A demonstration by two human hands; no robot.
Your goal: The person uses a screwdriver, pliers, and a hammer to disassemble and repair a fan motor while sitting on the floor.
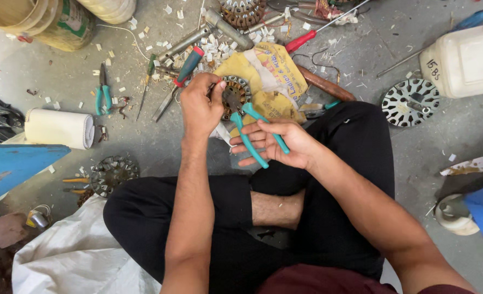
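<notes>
Person sat cross-legged on concrete floor [143, 147], near its far edge w/ scattered tools. Left hand [200, 106] was clamped on round stator core [235, 93], held just above knees. Right hand [282, 142], closed round teal-handled pliers [252, 128], sat just right of & nearer than core; pliers' long axis ran up-left, nose at core's face.

A grey concrete floor [361, 49] fills the view, scuffed and strewn with small white scraps [211, 46] — thickest toward the top. A blue-painted board [13, 166] juts in from the left edge, and a white woven sack [72, 256] lies spread at the lower left. The light is even and soft, casting only faint shadows — no walls or windows show.
</notes>
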